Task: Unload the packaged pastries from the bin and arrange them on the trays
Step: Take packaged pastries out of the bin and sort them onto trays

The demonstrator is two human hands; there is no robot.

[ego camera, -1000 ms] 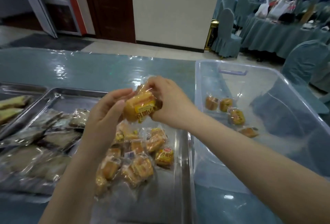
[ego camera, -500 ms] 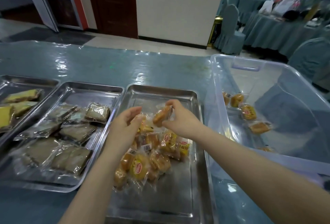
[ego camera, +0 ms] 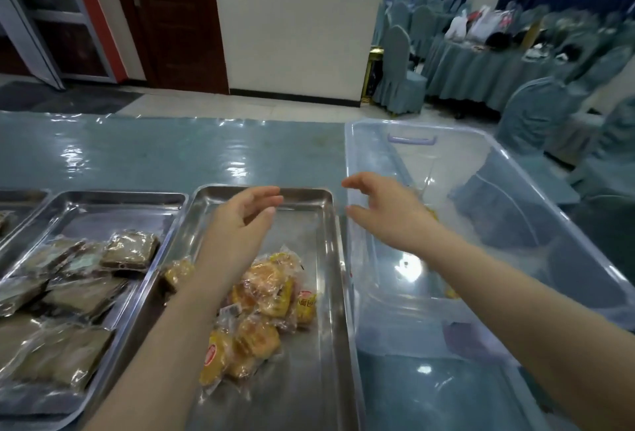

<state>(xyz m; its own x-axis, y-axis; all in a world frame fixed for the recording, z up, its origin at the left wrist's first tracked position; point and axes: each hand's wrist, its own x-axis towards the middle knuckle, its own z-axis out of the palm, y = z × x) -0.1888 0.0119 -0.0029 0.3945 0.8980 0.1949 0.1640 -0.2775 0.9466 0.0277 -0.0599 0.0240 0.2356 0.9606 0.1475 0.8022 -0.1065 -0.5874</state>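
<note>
A pile of yellow packaged pastries [ego camera: 264,313] lies in the middle of the steel tray [ego camera: 319,344] in front of me. My left hand [ego camera: 240,221] hovers over the tray's far half, fingers apart and holding nothing. My right hand [ego camera: 385,210] is over the near-left rim of the clear plastic bin [ego camera: 515,169], open and empty. My right arm hides most of the bin's floor; only a sliver of a yellow pastry [ego camera: 431,214] shows beside the hand.
A second steel tray [ego camera: 103,203] to the left holds brown packaged pastries [ego camera: 82,293]. A third tray's edge [ego camera: 20,195] shows at far left. The table has a shiny teal cover [ego camera: 171,152]. Covered chairs and a set table stand behind the bin.
The pastry my right hand held has been let go onto the tray's pile. Both hands have lifted and moved right, the right one reaching over the bin.
</note>
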